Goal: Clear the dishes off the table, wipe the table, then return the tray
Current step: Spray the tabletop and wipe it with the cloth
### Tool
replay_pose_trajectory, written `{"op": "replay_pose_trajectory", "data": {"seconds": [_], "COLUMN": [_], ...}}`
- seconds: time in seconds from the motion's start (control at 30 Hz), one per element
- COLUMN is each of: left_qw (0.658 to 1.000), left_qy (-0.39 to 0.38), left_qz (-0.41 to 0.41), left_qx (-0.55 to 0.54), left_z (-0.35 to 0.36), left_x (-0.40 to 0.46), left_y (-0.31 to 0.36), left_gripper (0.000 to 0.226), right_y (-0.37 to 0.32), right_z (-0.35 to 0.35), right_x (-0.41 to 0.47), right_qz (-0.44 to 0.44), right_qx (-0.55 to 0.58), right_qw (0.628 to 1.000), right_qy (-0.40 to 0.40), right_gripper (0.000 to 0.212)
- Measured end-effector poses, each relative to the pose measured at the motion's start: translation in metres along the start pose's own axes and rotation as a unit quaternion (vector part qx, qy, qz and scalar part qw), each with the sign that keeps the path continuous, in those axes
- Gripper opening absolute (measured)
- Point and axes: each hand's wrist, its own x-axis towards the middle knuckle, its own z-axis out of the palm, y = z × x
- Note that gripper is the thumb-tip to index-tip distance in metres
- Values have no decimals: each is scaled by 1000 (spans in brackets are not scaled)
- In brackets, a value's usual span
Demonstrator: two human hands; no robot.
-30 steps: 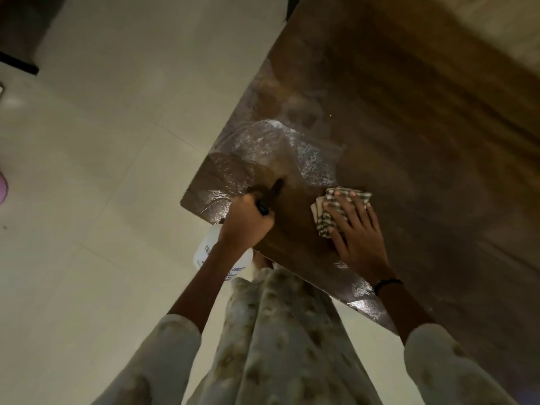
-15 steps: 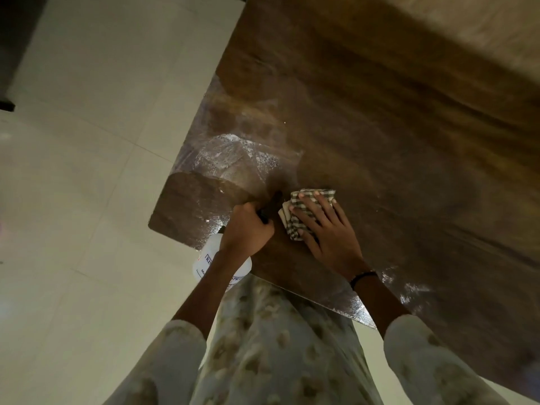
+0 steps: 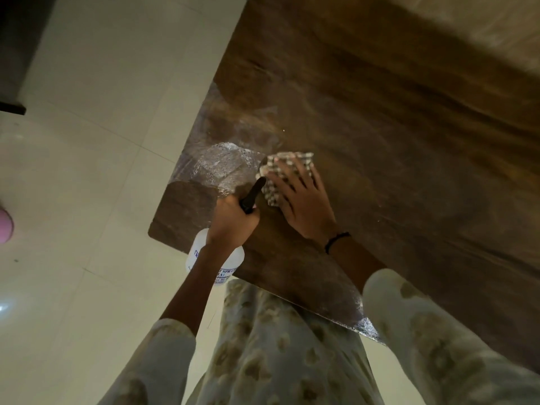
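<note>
A brown wooden table (image 3: 380,127) fills the right side of the view. Its near left corner carries a wet, shiny patch (image 3: 216,165). My right hand (image 3: 301,200) lies flat with fingers spread on a checked cloth (image 3: 280,168), pressing it to the tabletop beside that patch. My left hand (image 3: 233,226) grips a white spray bottle (image 3: 214,264) with a dark nozzle (image 3: 253,194) at the table's near edge, the nozzle pointing over the table toward the cloth. No dishes or tray are in view.
Pale tiled floor (image 3: 102,141) lies to the left of the table. A dark piece of furniture (image 3: 17,54) stands at the far left top. A pink object (image 3: 4,226) shows at the left border.
The cloth and my right hand have slid left and forward toward the wet patch, close to the bottle's nozzle. My left hand keeps its grip on the bottle.
</note>
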Motion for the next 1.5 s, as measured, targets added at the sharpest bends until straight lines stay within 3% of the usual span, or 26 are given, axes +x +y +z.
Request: {"op": "replay_pose_trajectory", "data": {"seconds": [0.1, 0.23, 0.37, 0.47, 0.63, 0.9, 1.1, 1.5], "left_qw": [1000, 999, 1000, 999, 999, 991, 989, 993], "left_qy": [-6, -18, -1, 23, 33, 57, 58, 65], "left_qz": [-8, -29, -23, -25, -31, -120, -127, -89], "left_qx": [-7, -5, -9, 1, 1, -33, -53, -35], "left_z": [-2, 0, -2, -4, -11, -23, -33, -65], "left_x": [0, 2, 1, -1, -6, -6, 2, 15], "left_y": [2, 0, 2, 3, -3, -15, -19, -39], "left_gripper": [24, 20, 23, 16, 15, 19, 18, 5], "right_y": [21, 48, 20, -7, -5, 2, 1, -82], "right_z": [-3, -14, -13, -4, 8, 3, -1, 16], "right_x": [-32, -23, 23, 30, -29, -43, -41, 65], "right_qz": [-64, 14, 72, 30, -64, -59, -60, 10], "right_qx": [-13, -2, 14, 13, 15, 2, -4, 35], "right_qw": [998, 1000, 997, 999, 997, 998, 998, 999], "right_qy": [-26, -5, 16, 3, -27, -36, -34, 22], "right_gripper": [49, 49, 50, 49, 49, 49, 49, 48]}}
